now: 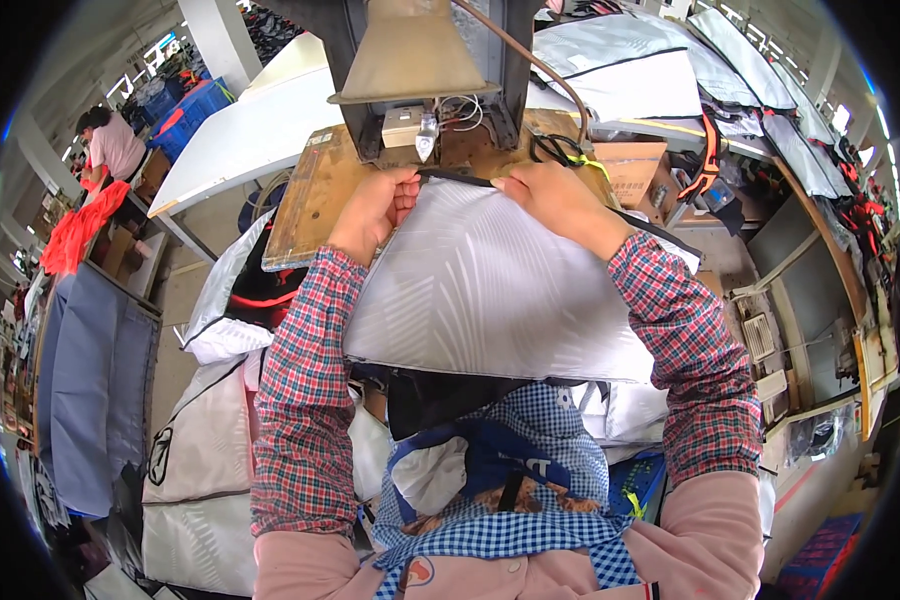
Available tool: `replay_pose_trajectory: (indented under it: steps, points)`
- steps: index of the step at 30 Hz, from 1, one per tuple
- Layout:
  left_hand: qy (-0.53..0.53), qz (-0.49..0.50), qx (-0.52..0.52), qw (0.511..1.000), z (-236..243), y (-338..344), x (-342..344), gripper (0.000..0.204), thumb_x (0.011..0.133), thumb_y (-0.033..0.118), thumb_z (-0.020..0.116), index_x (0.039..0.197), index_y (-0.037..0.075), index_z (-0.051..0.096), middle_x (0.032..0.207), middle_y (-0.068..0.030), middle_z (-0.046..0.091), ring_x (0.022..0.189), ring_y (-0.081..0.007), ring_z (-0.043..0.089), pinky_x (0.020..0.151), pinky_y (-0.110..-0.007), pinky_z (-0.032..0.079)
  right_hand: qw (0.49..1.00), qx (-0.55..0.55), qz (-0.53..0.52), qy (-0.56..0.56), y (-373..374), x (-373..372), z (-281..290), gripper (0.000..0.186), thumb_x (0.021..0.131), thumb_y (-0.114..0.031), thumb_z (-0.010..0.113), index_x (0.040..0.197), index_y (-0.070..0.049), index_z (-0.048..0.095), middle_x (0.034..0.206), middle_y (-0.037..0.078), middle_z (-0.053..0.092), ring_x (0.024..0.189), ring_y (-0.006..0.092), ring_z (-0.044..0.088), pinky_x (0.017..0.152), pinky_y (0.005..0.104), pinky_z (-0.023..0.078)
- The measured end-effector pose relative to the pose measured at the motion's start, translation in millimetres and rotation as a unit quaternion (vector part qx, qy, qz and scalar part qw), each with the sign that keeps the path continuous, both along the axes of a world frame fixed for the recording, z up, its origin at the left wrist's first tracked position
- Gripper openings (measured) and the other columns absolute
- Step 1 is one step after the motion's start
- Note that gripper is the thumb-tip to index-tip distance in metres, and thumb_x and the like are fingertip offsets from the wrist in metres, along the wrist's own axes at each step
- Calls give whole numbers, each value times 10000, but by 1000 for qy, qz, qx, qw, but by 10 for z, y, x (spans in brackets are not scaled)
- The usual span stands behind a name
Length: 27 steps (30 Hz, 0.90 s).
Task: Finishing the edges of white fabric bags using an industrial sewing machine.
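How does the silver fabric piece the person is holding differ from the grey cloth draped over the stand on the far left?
The silver fabric panel is pale and shiny with a faint leaf pattern; the grey cloth is dull, plain blue-grey. The panel lies spread flat on the wooden worktable, pinched at its top edge by the left hand and right hand; the cloth hangs down loosely with no hand on it. The panel has dark edging; the cloth shows none. Both are large fabric pieces.

Bright, even daylight fills the scene, coming from windows point(140, 70) along the upper left and upper right rim. The pale grey fabric panel point(490, 290) reflects it with a soft sheen but no harsh glare. Shadows are soft and dark only under the tabletop point(310, 200). Fisheye bending curves straight edges near the black circular border, and detail there softens; the centre is sharp.
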State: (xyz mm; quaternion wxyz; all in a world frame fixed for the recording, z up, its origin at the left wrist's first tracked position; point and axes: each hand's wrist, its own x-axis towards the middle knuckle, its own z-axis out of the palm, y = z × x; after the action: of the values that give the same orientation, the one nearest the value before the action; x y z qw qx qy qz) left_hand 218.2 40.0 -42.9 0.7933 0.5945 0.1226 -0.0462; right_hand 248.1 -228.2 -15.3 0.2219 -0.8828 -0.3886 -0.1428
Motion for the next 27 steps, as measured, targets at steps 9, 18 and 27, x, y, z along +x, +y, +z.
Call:
replay_pose_trajectory:
  steps: [9,18,27]
  points:
    - [-18,17,-22,999,23,51,131,123,898,179,593,814,95,627,713,8,609,632,-118,545,615,-250,470,1000,-11,-13,14,84,94,48,341,946,-316,539,858,4,618,819,233,630,791,428,591,718,461,469]
    - [-20,16,-6,1000,93,109,191,123,898,176,585,818,99,638,723,10,615,621,-107,545,594,-243,470,999,2,-25,26,139,102,127,364,946,-329,542,857,15,620,802,244,624,783,430,588,717,462,462]
    - [-19,23,16,999,123,62,171,126,900,178,586,817,100,641,732,17,612,627,-98,542,587,-237,462,998,-11,-43,35,111,51,150,380,945,-358,520,881,-5,643,849,230,651,847,420,619,764,487,486]
